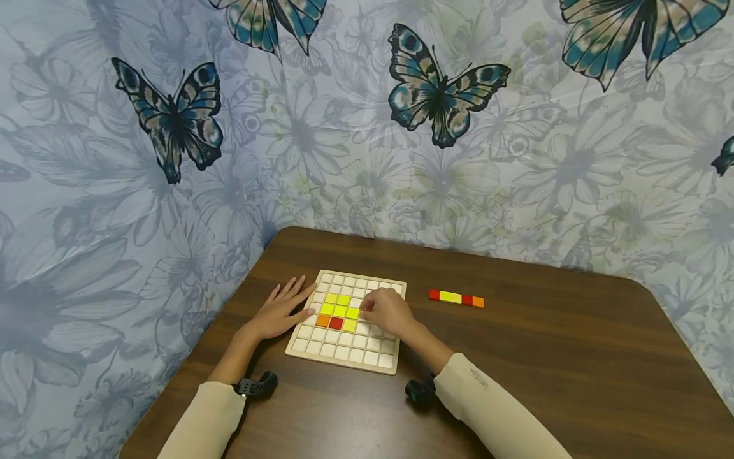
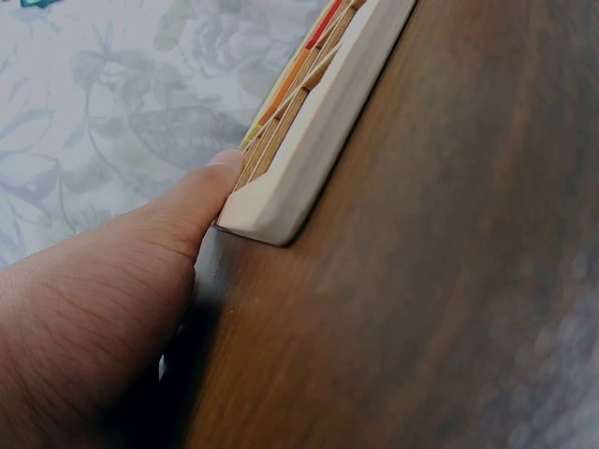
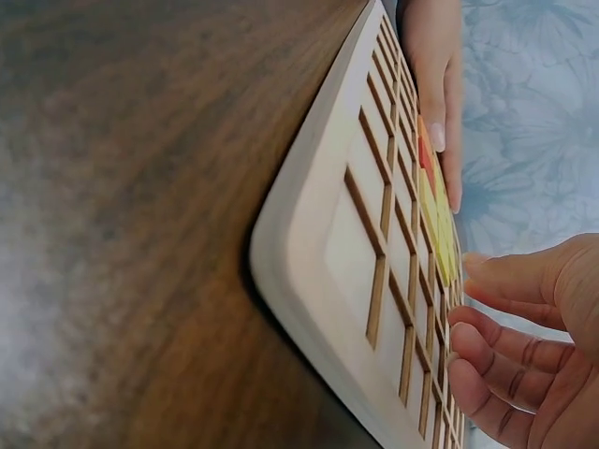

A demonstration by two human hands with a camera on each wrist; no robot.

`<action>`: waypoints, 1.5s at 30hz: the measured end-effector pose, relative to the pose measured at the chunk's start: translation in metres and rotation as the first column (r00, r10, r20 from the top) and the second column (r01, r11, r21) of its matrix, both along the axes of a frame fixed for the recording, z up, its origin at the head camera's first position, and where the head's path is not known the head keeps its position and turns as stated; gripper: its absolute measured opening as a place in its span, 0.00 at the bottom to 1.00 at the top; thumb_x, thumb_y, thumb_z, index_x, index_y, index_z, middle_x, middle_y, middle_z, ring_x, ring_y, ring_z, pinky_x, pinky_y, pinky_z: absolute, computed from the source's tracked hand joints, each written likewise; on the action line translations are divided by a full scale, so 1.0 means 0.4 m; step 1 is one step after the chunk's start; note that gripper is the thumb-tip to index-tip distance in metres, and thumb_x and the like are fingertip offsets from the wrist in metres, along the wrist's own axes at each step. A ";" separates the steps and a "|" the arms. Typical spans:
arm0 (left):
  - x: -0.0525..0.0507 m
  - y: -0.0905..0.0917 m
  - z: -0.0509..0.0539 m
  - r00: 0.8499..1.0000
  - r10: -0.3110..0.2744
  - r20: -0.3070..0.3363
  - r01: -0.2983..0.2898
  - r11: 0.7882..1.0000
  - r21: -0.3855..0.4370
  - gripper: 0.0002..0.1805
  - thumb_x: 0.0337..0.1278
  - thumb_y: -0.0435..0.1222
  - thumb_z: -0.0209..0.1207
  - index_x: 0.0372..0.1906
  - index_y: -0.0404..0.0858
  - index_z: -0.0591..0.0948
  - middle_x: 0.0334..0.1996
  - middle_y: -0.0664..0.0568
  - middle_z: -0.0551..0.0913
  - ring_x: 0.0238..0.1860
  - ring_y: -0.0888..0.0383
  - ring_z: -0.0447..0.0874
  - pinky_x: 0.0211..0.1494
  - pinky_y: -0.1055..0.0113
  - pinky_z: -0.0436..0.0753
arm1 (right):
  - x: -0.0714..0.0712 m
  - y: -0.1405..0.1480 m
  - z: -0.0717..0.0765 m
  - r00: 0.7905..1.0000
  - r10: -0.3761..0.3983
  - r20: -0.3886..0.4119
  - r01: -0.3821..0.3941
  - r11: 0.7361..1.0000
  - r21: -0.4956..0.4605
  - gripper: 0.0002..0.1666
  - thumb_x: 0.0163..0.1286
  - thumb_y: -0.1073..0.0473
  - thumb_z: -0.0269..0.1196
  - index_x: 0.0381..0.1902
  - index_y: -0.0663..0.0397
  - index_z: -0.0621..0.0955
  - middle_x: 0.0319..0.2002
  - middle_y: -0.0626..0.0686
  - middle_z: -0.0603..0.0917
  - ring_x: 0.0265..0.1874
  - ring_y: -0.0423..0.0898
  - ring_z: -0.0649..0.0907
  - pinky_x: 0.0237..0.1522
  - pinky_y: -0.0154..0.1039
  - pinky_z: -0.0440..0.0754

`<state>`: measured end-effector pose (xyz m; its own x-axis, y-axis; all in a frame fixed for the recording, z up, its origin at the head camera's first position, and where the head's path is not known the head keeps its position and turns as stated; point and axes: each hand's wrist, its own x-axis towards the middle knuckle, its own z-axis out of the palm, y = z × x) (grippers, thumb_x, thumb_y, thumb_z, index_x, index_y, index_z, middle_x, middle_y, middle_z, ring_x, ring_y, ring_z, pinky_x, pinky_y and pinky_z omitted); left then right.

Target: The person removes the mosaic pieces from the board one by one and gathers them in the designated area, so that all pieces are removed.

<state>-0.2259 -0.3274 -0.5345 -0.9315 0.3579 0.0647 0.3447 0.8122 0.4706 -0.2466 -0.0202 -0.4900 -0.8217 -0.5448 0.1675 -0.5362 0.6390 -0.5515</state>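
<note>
A pale wooden grid board [image 1: 344,366] with white squares lies on the table. Several yellow tiles [image 1: 339,311], an orange tile [image 1: 323,320] and a red tile [image 1: 336,323] sit in its squares. My left hand [image 1: 281,313] lies with fingers spread along the board's left edge; in the left wrist view its thumb [image 2: 223,161] touches that edge. Over the board's middle, my right hand [image 1: 388,311] has its thumb and fingertips beside the rightmost yellow tiles. In the right wrist view its fingers [image 3: 496,360] are curled; whether a tile is between thumb and index finger is hidden.
To the right of the board a row of red, yellow and orange tiles [image 1: 450,297] lies on the brown wooden table [image 1: 545,357]. Both wrists wear black devices [image 1: 421,391] near the tabletop. Behind the table hangs a butterfly-and-flower backdrop [image 1: 344,159].
</note>
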 end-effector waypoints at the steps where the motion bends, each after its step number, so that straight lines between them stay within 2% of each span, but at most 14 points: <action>1: 0.000 0.000 0.000 1.000 0.000 0.001 0.000 1.000 0.002 0.39 0.75 0.55 0.52 0.82 0.46 0.55 0.81 0.40 0.47 0.81 0.38 0.38 0.77 0.35 0.34 | -0.003 -0.002 -0.001 1.000 0.001 -0.004 -0.001 1.000 -0.001 0.02 0.63 0.60 0.74 0.30 0.50 0.89 0.26 0.43 0.85 0.26 0.38 0.78 0.25 0.33 0.76; 7: -0.002 -0.003 -0.003 1.000 -0.002 0.008 0.002 1.000 0.003 0.39 0.75 0.56 0.51 0.82 0.47 0.55 0.81 0.41 0.46 0.81 0.39 0.38 0.77 0.36 0.34 | -0.011 -0.016 -0.004 1.000 -0.009 0.019 0.009 1.000 0.010 0.03 0.61 0.61 0.75 0.33 0.51 0.90 0.24 0.43 0.84 0.23 0.37 0.78 0.23 0.32 0.75; 14: -0.004 -0.002 -0.003 1.000 -0.002 0.007 0.002 1.000 0.010 0.39 0.75 0.56 0.51 0.82 0.47 0.55 0.81 0.41 0.46 0.81 0.38 0.37 0.77 0.36 0.33 | -0.016 -0.029 -0.009 0.999 -0.028 0.033 0.027 0.999 0.028 0.03 0.60 0.60 0.76 0.31 0.50 0.90 0.25 0.42 0.84 0.25 0.36 0.78 0.25 0.32 0.77; 21: -0.001 0.000 -0.001 1.000 -0.009 -0.021 0.009 1.000 0.027 0.38 0.75 0.53 0.53 0.81 0.44 0.57 0.81 0.38 0.48 0.80 0.35 0.40 0.76 0.33 0.36 | -0.017 -0.031 -0.012 0.998 -0.032 0.048 0.032 0.999 0.014 0.04 0.61 0.62 0.75 0.29 0.51 0.89 0.24 0.42 0.84 0.24 0.37 0.79 0.26 0.32 0.78; 33: 0.003 -0.001 -0.004 1.000 -0.002 -0.015 0.002 1.000 0.003 0.39 0.75 0.55 0.52 0.82 0.45 0.56 0.81 0.38 0.47 0.80 0.36 0.39 0.76 0.34 0.35 | -0.009 -0.041 -0.005 0.999 -0.044 -0.001 0.043 0.994 -0.100 0.04 0.63 0.65 0.73 0.27 0.55 0.91 0.28 0.47 0.89 0.27 0.40 0.82 0.28 0.33 0.78; 45: 0.007 0.002 0.006 1.000 0.000 -0.004 0.000 1.000 0.007 0.39 0.75 0.54 0.52 0.82 0.44 0.56 0.81 0.39 0.47 0.80 0.36 0.39 0.76 0.34 0.35 | -0.001 -0.044 -0.009 1.000 -0.019 0.010 0.020 0.980 -0.200 0.04 0.62 0.70 0.71 0.30 0.58 0.91 0.27 0.48 0.89 0.25 0.39 0.82 0.29 0.31 0.81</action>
